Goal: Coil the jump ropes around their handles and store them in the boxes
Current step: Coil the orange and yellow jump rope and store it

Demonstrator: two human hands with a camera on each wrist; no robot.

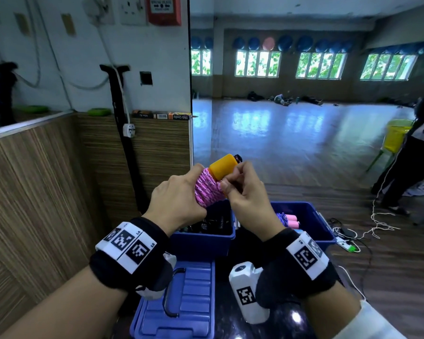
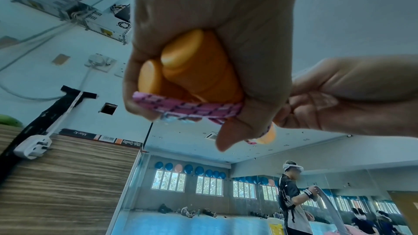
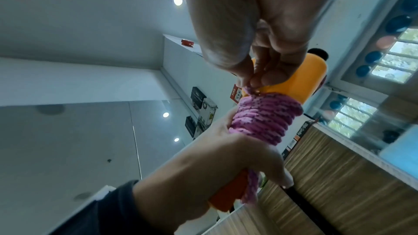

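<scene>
The left hand (image 1: pixel 175 195) is wrapped tight around the orange handles (image 1: pixel 223 166) and the pink rope (image 1: pixel 207 189) coiled on them, held up above the near blue box (image 1: pixel 201 243). Just right, the right hand (image 1: pixel 246 192) pinches what looks like the rope's end at the coil's top. A second blue box (image 1: pixel 311 216) sits further right, another rope inside.

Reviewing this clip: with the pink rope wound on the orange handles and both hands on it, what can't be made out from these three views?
- Rope end: in the right wrist view the right hand pinches at the pink rope; fingertips hide whether it is tucked.
- Orange handles: the left hand covers their middle.
- Left blue box: contents dark, hidden behind both hands in the head view.
- Right blue box: partly hidden by the right wrist.
</scene>
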